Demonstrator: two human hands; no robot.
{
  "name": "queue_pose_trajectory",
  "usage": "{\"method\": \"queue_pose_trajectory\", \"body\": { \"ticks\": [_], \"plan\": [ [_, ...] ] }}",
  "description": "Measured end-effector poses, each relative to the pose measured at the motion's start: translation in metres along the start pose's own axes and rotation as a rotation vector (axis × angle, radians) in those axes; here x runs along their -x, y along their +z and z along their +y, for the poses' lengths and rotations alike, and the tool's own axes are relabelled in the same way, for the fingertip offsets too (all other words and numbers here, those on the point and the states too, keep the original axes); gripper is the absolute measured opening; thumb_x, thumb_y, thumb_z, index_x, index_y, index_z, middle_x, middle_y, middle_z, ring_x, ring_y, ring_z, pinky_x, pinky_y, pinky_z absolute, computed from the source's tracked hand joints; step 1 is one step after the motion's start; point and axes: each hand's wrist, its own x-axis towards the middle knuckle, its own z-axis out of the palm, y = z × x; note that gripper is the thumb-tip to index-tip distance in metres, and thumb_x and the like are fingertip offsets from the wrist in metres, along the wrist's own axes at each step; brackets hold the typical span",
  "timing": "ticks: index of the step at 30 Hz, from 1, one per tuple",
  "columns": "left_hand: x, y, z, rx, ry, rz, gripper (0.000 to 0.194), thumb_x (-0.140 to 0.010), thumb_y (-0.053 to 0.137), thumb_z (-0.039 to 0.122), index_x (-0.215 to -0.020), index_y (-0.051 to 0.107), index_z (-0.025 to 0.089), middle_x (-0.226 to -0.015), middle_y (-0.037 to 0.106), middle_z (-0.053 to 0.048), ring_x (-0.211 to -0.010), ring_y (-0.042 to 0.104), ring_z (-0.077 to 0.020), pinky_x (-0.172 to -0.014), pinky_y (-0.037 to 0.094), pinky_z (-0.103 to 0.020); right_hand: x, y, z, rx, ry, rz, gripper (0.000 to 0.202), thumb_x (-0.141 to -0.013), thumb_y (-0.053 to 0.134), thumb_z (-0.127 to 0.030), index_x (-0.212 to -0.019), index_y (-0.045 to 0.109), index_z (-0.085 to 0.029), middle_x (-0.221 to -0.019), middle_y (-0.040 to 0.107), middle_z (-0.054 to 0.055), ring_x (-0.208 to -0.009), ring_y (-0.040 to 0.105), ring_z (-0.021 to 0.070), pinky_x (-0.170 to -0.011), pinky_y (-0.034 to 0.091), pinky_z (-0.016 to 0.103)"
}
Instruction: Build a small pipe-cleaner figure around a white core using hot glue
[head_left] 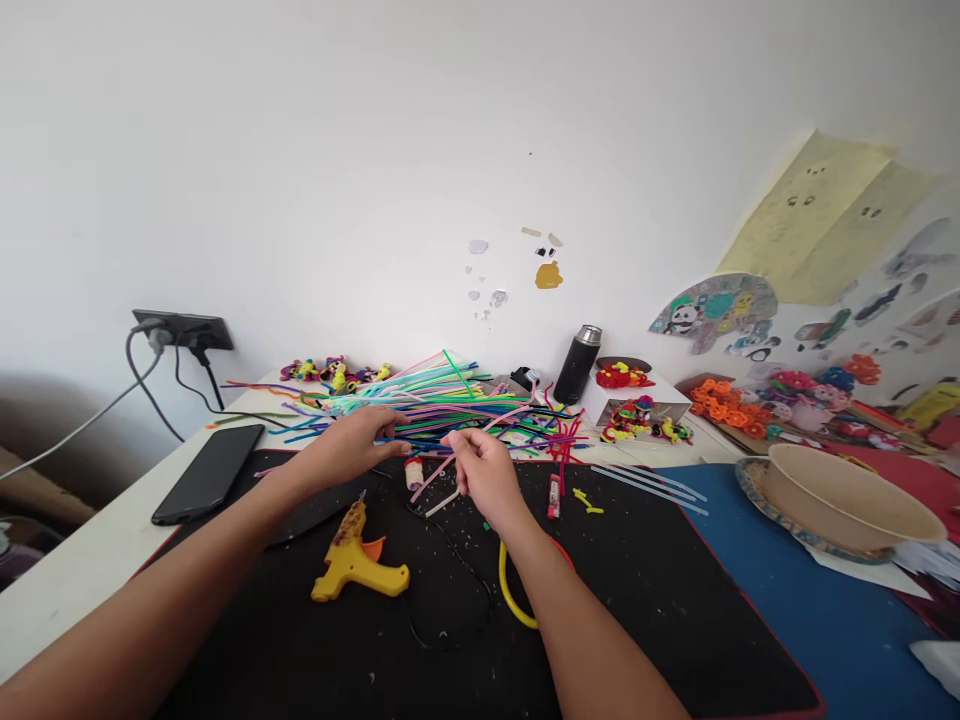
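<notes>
My right hand [484, 472] pinches a pale pink pipe cleaner [433, 480], whose length runs from the mat up toward the back right. A whitish strip [442, 502] sticks out below the same fingers. To its left, my left hand [375, 436] reaches over the front of a pile of many-coloured pipe cleaners [427, 400], thumb and fingers apart, with nothing visible between them. Below my hands a small red and white roll [414, 473] stands on the black mat [600, 610]. The yellow glue gun [358, 560] lies on the mat beneath my left forearm.
A black phone [210, 473] lies at left, near a wall socket [184, 330]. Clear glue sticks [652, 485], a red tube [553, 496] and yellow-handled scissors [514, 590] are on the right. Behind stand a black flask [577, 365] and a white box [637, 400]; a beige bowl [847, 500] is far right.
</notes>
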Motion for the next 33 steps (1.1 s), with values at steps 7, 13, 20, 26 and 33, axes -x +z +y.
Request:
{"method": "queue_pose_trajectory", "body": {
  "ticks": [7, 13, 20, 26, 33],
  "plan": [
    [0.002, 0.0, 0.003, 0.0, -0.005, -0.115, 0.044, -0.088, 0.056, 0.052, -0.117, 0.071, 0.022, -0.106, 0.074, -0.01, -0.098, 0.067, -0.03, -0.084, 0.049, -0.037, -0.002, -0.003, 0.001, -0.038, 0.015, 0.04, 0.038, -0.09, 0.061, -0.055, -0.089, 0.069, -0.017, -0.047, 0.046, -0.008, -0.036, 0.041, 0.0096, -0.039, 0.031, 0.022],
    [0.002, 0.002, -0.001, -0.016, -0.03, -0.115, 0.047, -0.088, 0.057, 0.056, -0.115, 0.072, 0.022, -0.104, 0.075, -0.01, -0.096, 0.069, -0.0311, -0.081, 0.05, -0.036, -0.001, -0.001, 0.002, -0.05, 0.012, 0.019, 0.039, -0.089, 0.062, -0.056, -0.088, 0.069, -0.017, -0.047, 0.046, -0.008, -0.036, 0.042, 0.0097, -0.039, 0.03, 0.022],
    [0.006, 0.021, -0.001, -0.058, 0.08, -0.193, 0.043, -0.089, 0.059, 0.053, -0.116, 0.072, 0.022, -0.115, 0.074, -0.013, -0.109, 0.065, -0.0338, -0.092, 0.049, -0.042, 0.0, 0.001, 0.003, -0.019, 0.017, 0.006, 0.04, -0.089, 0.062, -0.057, -0.088, 0.068, -0.017, -0.047, 0.046, -0.008, -0.037, 0.042, 0.0101, -0.04, 0.032, 0.023],
    [0.007, 0.034, 0.004, -0.081, 0.096, -0.196, 0.03, -0.083, 0.069, 0.045, -0.102, 0.072, 0.022, -0.104, 0.072, -0.011, -0.106, 0.065, -0.0339, -0.088, 0.05, -0.041, 0.001, 0.004, 0.003, 0.027, 0.0, -0.015, 0.04, -0.091, 0.06, -0.056, -0.088, 0.068, -0.017, -0.047, 0.046, -0.008, -0.037, 0.042, 0.01, -0.041, 0.03, 0.023],
    [0.006, 0.034, 0.012, -0.035, 0.161, 0.012, 0.025, -0.087, 0.06, 0.034, -0.108, 0.063, 0.021, -0.11, 0.071, -0.011, -0.105, 0.066, -0.0315, -0.09, 0.052, -0.042, 0.003, 0.004, 0.002, 0.032, 0.0, -0.033, 0.037, -0.093, 0.059, -0.053, -0.088, 0.068, -0.017, -0.047, 0.046, -0.008, -0.037, 0.043, 0.0107, -0.041, 0.032, 0.023]
  ]
}}
